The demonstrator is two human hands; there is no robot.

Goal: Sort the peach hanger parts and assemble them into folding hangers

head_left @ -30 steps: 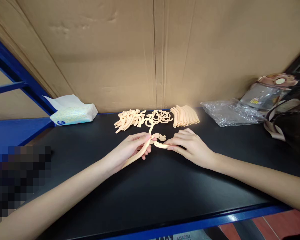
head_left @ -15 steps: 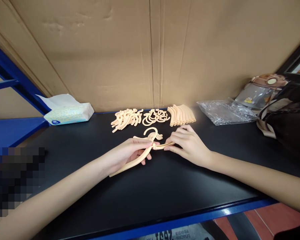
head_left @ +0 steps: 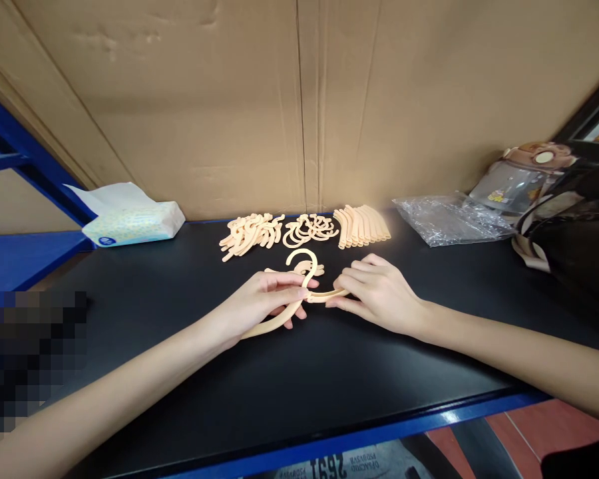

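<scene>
Between my two hands is a cream plastic hanger (head_left: 274,324) with a curved hook standing up from its middle. My left hand (head_left: 259,303) is closed around its left arm, thumb and fingertips pinching at the joint below the hook. The fingers of my right hand (head_left: 374,289) grip the hanger's short right arm. Behind the hook, a few loose cream pieces (head_left: 319,269) lie on the black table, partly hidden by the hanger and my left hand.
Along the cardboard wall lie a pile of short curved pieces (head_left: 252,234), a pile of hooks (head_left: 312,229) and a row of longer arms (head_left: 362,226). A tissue pack (head_left: 134,223) sits left; a clear plastic bag (head_left: 452,218), a bottle (head_left: 516,179) and a dark bag (head_left: 574,233) stand right.
The hanger's left arm has swung a little, and less of it shows below my left wrist. Both hands keep their hold, and the view has shifted slightly.
</scene>
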